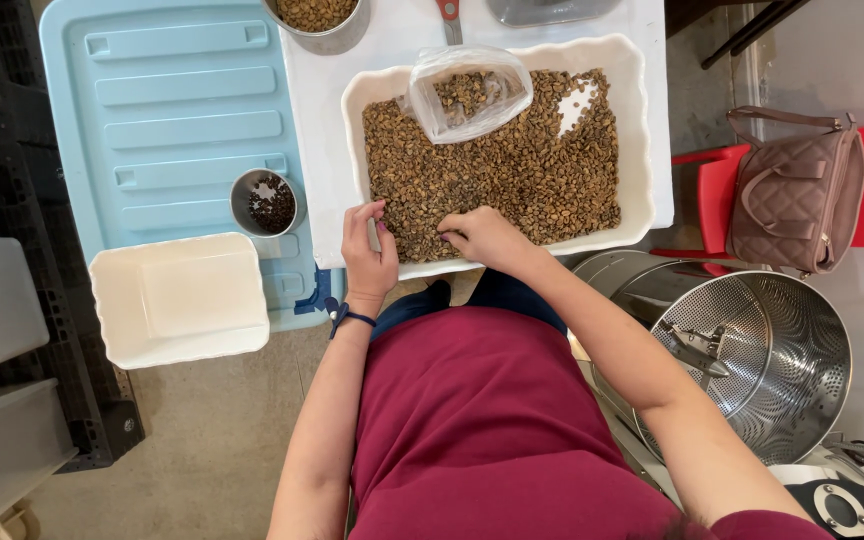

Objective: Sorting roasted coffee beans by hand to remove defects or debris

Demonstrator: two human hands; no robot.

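1. Beans (pixel 512 170) fill the white tray (pixel 642 120) on the table.
2. Right hand (pixel 487 237) has its fingers curled, pinching at beans by the near edge.
3. Left hand (pixel 369 255) rests on the tray rim, fingers loosely bent and holding nothing.
4. A clear plastic scoop (pixel 467 92) lies on the beans.
5. A small metal cup (pixel 265 202) stands on the blue lid (pixel 162 110) to the left.

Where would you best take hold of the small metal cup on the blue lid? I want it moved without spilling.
Grip the small metal cup around its round outer wall from above or its left side; it stands upright and open-topped, with beans inside, so keep it level.
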